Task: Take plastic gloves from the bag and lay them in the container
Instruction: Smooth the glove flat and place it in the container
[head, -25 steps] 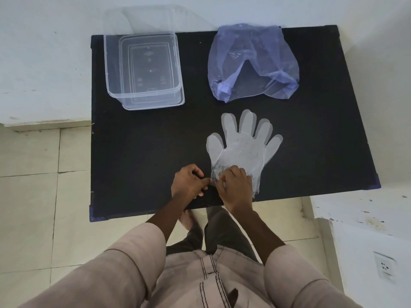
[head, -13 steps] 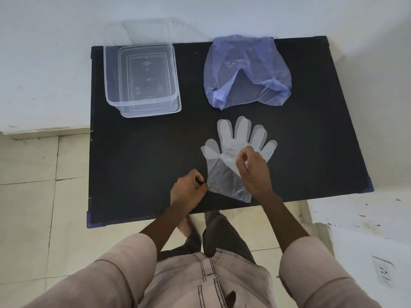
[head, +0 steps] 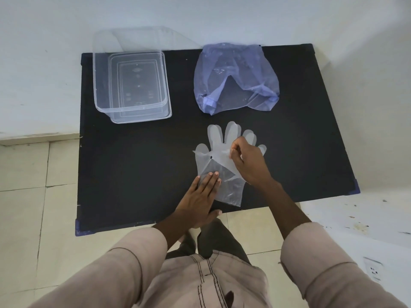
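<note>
A clear plastic glove [head: 219, 150] lies flat on the black table [head: 138, 174], fingers pointing away from me. My left hand [head: 201, 198] lies flat and open, its fingertips pressing the glove's cuff. My right hand [head: 249, 163] pinches a thin plastic layer at the glove's palm and lifts it, folding it up from the cuff. The bluish plastic bag [head: 235, 78] lies crumpled at the table's far middle. The clear rectangular container [head: 131, 85] stands at the far left, nothing inside it.
The table stands against a white wall, with tiled floor to the left and below. A white ledge [head: 355, 214] with a wall socket [head: 373, 272] lies at the right. My sleeves and trousers fill the bottom of the view.
My left hand let go of its pinch and now presses flat on the cuff. My right hand moved up the glove, pulling a plastic layer with it.
</note>
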Tool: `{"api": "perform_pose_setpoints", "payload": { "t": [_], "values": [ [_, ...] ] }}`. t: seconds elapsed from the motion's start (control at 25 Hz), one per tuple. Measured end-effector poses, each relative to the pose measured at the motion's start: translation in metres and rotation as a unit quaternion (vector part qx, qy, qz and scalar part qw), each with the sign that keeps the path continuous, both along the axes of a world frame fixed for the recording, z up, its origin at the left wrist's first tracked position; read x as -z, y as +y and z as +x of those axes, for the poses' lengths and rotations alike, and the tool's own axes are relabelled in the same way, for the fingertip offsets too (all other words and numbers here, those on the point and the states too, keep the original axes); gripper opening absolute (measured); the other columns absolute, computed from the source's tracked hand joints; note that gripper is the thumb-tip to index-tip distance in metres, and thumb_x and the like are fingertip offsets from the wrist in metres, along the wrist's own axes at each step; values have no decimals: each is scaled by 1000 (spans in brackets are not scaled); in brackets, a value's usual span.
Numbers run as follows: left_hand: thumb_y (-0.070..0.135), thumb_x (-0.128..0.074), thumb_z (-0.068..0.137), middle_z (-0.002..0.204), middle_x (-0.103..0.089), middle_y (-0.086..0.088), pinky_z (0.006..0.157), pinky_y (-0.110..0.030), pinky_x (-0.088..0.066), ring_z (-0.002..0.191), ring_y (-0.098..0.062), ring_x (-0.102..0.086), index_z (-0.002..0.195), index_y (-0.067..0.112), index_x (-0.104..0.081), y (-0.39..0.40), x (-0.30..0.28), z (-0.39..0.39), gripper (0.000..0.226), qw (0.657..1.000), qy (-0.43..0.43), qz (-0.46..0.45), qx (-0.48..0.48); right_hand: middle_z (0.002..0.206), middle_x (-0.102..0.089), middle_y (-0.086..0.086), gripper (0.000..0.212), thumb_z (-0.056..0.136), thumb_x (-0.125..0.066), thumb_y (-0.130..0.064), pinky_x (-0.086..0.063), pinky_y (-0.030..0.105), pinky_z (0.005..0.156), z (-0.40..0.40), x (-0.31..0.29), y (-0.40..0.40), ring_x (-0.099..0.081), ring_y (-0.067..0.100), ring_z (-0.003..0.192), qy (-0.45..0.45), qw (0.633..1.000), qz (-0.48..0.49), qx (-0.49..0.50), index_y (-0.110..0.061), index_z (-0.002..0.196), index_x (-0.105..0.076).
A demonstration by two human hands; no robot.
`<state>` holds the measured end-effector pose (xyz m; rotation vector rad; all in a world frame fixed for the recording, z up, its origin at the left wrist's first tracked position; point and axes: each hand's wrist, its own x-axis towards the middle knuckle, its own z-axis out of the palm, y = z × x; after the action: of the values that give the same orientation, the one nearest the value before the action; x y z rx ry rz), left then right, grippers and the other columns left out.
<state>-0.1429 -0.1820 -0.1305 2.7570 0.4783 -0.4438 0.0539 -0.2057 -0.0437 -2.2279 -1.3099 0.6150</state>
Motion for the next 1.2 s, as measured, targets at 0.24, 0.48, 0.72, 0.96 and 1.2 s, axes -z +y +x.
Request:
{"api": "perform_pose_setpoints", "payload": {
  "t": [0.24,0.48,0.72,0.96,1.2],
  "values": [
    [68,-18,93,162,-18,-15,118,-54,-10,149,-33,-13,152,10,-10,1,0,-1,84,1000,-1,-17,-7,80,-64,10,11,97,-46,-20,-40,25,56,30,-28,14,-58,20,66,-45,999,9,-12,-12,89,-46],
    [69,-24,93,158,-28,-16,116,-54,-17,146,-34,-23,151,7,-20,1,-2,1,85,1000,12,-27,-4,72,-62,10,13,95,-44,-16,-40,33,55,63,-62,29,-56,24,60,-87,994,63,8,-7,88,-51],
    [70,-17,92,164,0,-14,119,-52,2,150,-32,4,153,9,2,2,-7,3,88,1000,28,-11,8,71,-57,7,11,94,-45,-14,-44,36,58,93,-93,43,-54,24,59,-137,985,107,18,-5,90,-50],
    [70,-17,91,164,9,-12,119,-50,8,150,-31,12,152,12,11,4,-10,4,89,999,43,-5,17,77,-58,13,21,98,-45,-19,-36,16,58,116,-126,50,-51,21,65,-184,976,114,24,1,96,-52],
    [54,-35,96,164,-4,-9,120,-53,-5,151,-31,-3,153,13,-5,10,-39,15,77,992,49,-107,-38,81,-63,14,25,94,-46,-26,-31,15,59,108,-145,47,-54,23,67,-193,975,112,-20,-2,95,-54]
  ]
}}
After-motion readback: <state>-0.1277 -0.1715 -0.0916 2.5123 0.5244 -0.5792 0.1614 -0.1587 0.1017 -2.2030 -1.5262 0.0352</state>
